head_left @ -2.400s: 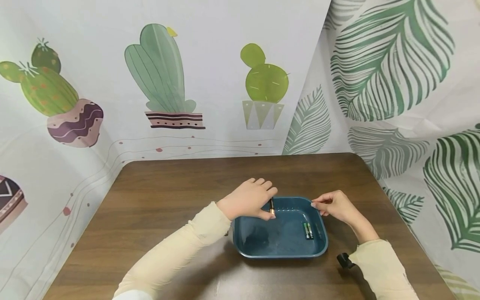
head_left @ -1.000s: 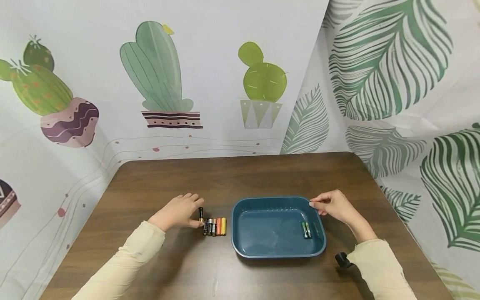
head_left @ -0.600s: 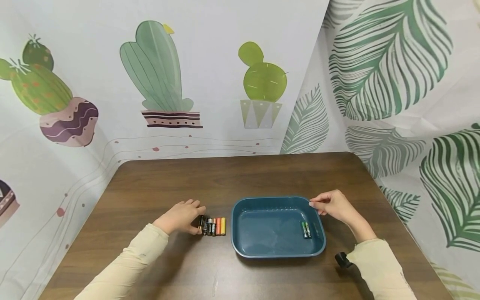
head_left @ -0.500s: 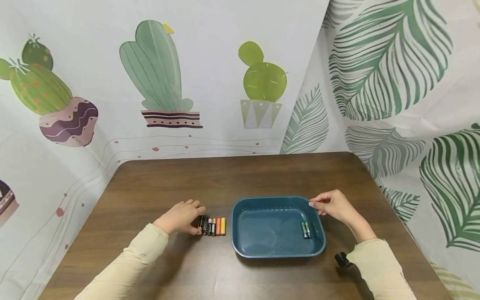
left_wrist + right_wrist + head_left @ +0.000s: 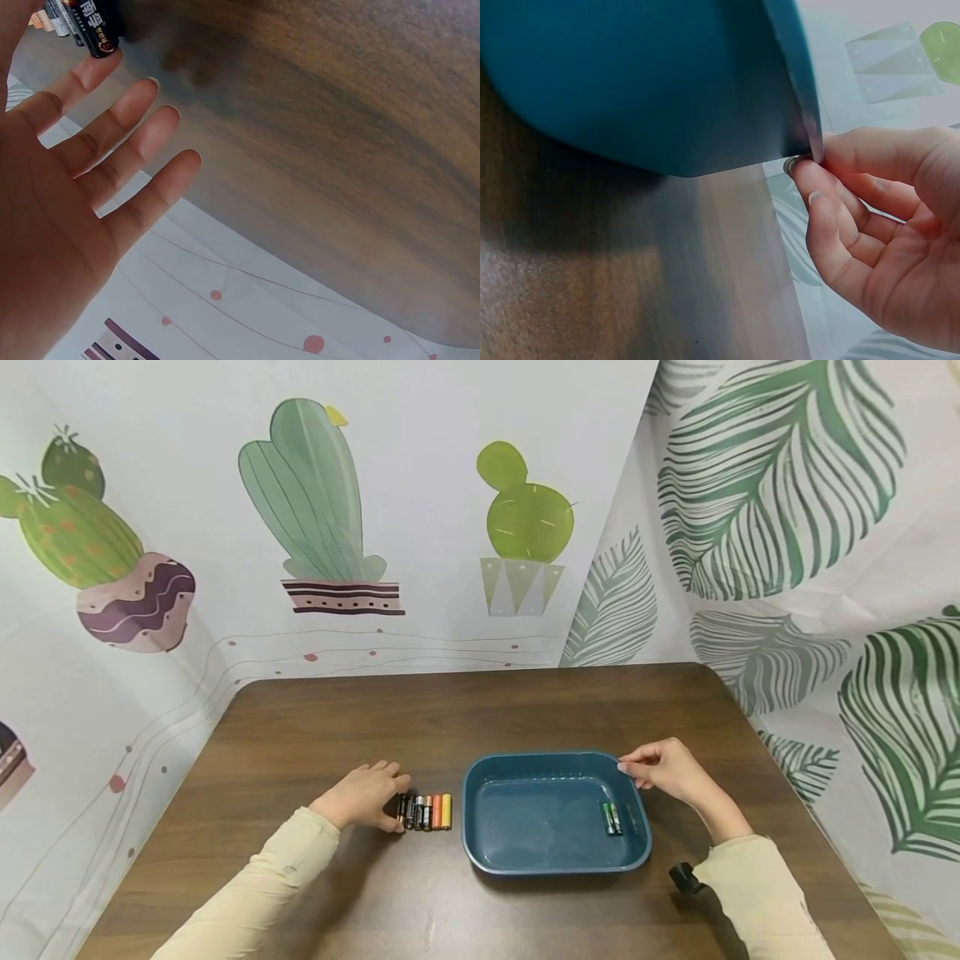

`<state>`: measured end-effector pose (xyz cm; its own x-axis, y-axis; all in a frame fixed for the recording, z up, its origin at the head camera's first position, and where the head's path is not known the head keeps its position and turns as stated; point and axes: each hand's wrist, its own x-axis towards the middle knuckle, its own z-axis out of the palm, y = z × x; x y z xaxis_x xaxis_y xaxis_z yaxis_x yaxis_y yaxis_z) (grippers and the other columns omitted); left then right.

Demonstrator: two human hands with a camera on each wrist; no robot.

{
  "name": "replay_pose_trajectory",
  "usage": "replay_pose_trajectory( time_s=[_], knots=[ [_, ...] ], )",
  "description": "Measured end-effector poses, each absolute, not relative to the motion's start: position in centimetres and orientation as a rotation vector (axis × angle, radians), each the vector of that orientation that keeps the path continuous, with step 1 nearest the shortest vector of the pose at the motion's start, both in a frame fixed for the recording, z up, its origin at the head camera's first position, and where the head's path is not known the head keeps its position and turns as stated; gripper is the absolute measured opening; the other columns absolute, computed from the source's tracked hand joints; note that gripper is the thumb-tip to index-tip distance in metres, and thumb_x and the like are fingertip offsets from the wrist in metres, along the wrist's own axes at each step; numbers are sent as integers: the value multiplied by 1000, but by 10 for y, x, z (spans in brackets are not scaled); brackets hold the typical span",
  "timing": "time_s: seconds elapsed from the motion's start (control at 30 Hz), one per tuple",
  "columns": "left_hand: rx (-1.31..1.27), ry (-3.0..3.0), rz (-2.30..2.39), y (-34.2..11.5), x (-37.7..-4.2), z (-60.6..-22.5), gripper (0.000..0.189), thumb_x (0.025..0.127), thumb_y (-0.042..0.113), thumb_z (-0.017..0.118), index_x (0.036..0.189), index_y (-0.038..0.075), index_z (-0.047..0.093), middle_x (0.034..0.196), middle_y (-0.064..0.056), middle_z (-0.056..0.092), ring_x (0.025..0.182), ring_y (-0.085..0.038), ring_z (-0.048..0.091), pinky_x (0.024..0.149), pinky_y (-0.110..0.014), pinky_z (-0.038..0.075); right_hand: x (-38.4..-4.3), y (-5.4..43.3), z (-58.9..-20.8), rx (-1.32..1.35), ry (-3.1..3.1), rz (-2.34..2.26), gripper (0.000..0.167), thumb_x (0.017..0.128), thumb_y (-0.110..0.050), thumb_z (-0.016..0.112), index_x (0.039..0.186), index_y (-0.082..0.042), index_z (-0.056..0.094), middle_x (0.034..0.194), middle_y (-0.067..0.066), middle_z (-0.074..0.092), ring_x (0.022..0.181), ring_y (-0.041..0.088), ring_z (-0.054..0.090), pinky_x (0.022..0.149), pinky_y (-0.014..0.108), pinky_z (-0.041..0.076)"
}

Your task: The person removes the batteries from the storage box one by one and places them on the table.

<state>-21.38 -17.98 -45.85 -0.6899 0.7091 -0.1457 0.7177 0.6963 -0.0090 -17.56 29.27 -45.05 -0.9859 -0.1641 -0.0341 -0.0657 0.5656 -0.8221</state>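
Observation:
At the left end of the battery row, my left hand [image 5: 366, 795] has its thumb and index finger at the two ends of a black battery [image 5: 93, 27]. In the left wrist view the index fingertip meets the battery's end, and the other three fingers spread free; the thumb's tip is hidden. Several batteries lie side by side there, with an orange-red battery [image 5: 437, 812] and a yellow battery [image 5: 446, 812] at the right end. My right hand [image 5: 670, 768] pinches the back right corner rim of the blue tray [image 5: 667, 82]. Inside the tray lie two green-and-black batteries [image 5: 612, 818].
All this stands on a brown wooden table [image 5: 360, 710]. A black object [image 5: 686, 878] shows at the right sleeve's cuff. Behind the table's far edge hangs a cloth [image 5: 435, 510] printed with cacti and leaves.
My left hand came from over the tray leftward with a black battery and set it at the row's left end, then stayed nearly still. My right hand has kept its pinch on the rim.

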Motion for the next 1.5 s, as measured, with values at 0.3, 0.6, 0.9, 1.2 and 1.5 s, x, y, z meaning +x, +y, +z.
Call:
replay_pose_trajectory(
  time_s=[0.3, 0.6, 0.9, 1.2, 1.5],
  knots=[
    [1159, 2780, -92, -179, -212, -458, 52, 64, 45, 83, 97, 13, 59, 88, 0, 50, 86, -24, 54, 74, -45, 48, -176, 292, -449, -202, 2683, -1396, 16, 85, -3, 70, 94, 9, 71, 76, 12, 70, 61, 30, 64, 57, 34, 54],
    [1184, 2797, -105, -176, -212, -454, 54, 62, 48, 83, 94, 14, 56, 87, 1, 48, 84, -23, 53, 71, -43, 47, -176, 292, -451, -201, 2680, -1406, 15, 84, -3, 70, 94, 8, 72, 75, 11, 70, 61, 31, 64, 57, 38, 54],
    [1354, 2852, -101, -148, -216, -418, 59, 66, 50, 82, 104, 11, 59, 91, -1, 52, 89, -23, 54, 75, -44, 48, -177, 293, -451, -188, 2673, -1411, 15, 84, -2, 69, 94, 9, 72, 75, 12, 70, 62, 34, 64, 57, 37, 54],
    [1520, 2841, -178, -91, -215, -387, 55, 75, 56, 73, 110, 16, 59, 102, 0, 56, 97, -21, 53, 82, -41, 47, -177, 293, -452, -186, 2683, -1401, 14, 85, -1, 69, 94, 9, 71, 77, 12, 70, 62, 34, 64, 57, 35, 54],
    [1676, 2803, -238, -25, -213, -377, 50, 83, 55, 66, 116, 18, 60, 109, 4, 60, 101, -17, 53, 83, -33, 45, -176, 293, -451, -198, 2680, -1402, 15, 85, -1, 69, 94, 9, 71, 79, 14, 71, 62, 34, 63, 57, 36, 54]
  ],
)
